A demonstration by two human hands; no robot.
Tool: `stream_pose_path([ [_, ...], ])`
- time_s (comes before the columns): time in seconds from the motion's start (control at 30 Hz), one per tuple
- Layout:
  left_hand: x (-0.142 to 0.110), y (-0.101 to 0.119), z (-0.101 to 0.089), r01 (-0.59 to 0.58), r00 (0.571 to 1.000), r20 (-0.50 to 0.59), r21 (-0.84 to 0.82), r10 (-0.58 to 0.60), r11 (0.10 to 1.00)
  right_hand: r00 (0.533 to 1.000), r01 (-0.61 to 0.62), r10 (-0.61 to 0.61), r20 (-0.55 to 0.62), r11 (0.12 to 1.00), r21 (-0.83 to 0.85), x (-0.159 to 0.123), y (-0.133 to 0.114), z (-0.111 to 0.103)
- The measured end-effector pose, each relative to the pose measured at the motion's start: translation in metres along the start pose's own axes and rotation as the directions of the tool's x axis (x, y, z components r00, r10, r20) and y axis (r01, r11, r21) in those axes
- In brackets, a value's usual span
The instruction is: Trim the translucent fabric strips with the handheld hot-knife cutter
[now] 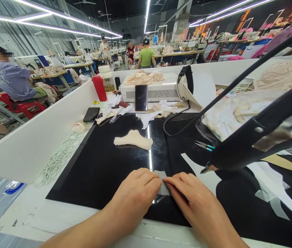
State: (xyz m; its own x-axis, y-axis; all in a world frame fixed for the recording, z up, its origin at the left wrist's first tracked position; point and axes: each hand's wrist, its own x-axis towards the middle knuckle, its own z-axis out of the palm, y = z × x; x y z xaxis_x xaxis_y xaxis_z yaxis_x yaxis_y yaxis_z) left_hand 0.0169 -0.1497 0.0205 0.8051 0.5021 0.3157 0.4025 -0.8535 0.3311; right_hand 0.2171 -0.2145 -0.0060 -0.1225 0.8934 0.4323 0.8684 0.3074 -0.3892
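Note:
A small translucent greyish-white piece of film or fabric (164, 188) lies between my hands, close to the front of a glossy black work surface (101, 172). My left hand (138, 189) is closed, with its curled fingertips on the piece's left edge. From the other side, my right hand (191, 193) pinches the piece's right edge between thumb and forefinger. My fingers hide parts of both edges. Farther back on the black surface, a cream, curved fabric piece (133, 139) lies flat.
A dark arm-like tool (259, 134) with a cable slants in from the right, above white pattern pieces (277, 187). Teal-handled tweezers (204, 146) lie near it. Behind are a phone (141, 97), a white vented box (161, 93) and a red cup (99, 88). Pale cord (60, 155) lies left.

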Motion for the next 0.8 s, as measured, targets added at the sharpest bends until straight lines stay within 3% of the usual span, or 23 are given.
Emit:
stream_pose_path([
  [0.8,0.0035,0.0003,0.0079,-0.129,0.987,-0.079,0.127,0.139,0.983,1.000,0.015,-0.015,-0.028,1.000,-0.025,-0.0008,0.0005,0.0020],
])
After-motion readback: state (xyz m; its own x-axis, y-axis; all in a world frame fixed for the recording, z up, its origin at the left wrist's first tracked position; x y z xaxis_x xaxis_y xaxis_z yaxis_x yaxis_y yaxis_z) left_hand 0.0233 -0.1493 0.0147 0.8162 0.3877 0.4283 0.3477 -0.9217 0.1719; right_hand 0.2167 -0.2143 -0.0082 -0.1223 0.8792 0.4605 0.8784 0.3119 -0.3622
